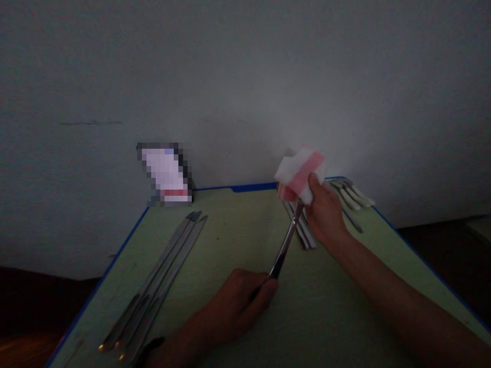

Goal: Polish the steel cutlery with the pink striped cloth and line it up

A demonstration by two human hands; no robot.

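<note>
My left hand [245, 301] is closed round the near end of a shiny metal table knife [286, 243], which slants up and away to the right. In my right hand [326, 209] is a folded pink-and-white cloth [301, 174], pinched between thumb and fingers around the knife's far end. The cloth hides that end. Behind the held knife, several flat metal pieces of cutlery [307, 237] lie on the table, partly covered by the cloth and hand.
Three long metal knives [164, 271] lie side by side on the left of the pale green table [230, 245]. White-handled cutlery [351, 194] rests at the back right. A blurred-out phone-like device [166, 174] leans against the grey wall [245, 92] behind.
</note>
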